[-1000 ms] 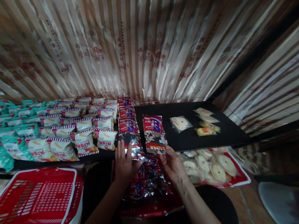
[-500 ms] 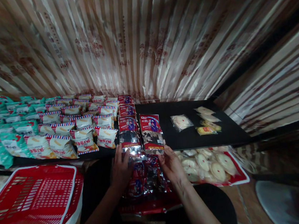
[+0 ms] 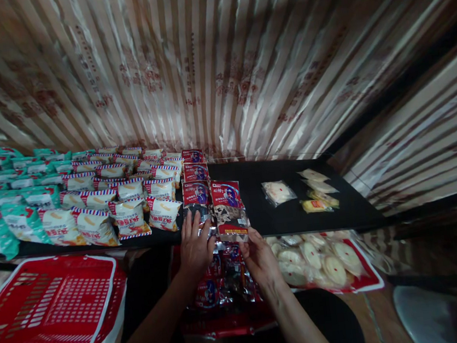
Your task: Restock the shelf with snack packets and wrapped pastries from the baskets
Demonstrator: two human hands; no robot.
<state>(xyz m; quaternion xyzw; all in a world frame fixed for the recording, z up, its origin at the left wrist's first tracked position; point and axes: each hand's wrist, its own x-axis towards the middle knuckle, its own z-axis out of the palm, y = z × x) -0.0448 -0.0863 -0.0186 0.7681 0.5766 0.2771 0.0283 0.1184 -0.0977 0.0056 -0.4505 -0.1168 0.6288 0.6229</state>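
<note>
Packet (image 3: 230,207), red-topped, at the front edge of the black table (image 3: 356,204), just beside a row of like packets (image 3: 196,193); whether it rests fully on the tabletop we cannot tell. Our right hand (image 3: 261,258) grasps its lower right corner, thumb and forefinger pinching the rim. Our left hand (image 3: 197,252) lies over the row's front packet, fingers spread and loose, not clenched.

Handling, our estimate: light, limp in the middle, stiffer along the flat sealed edges, probably slippery (the wrapping looks glossy), contents perhaps crushable if squeezed. Best hold: bottom seal, pinched gently, or both side edges.

Room: the row sits close on the left, so little slack there; rightward, black tabletop runs to a clear-wrapped pack (image 3: 278,192). Striped curtain (image 3: 218,84) backs the far edge. Below the near edge, between our knees, a basket (image 3: 205,328) holds more red packets.
</note>
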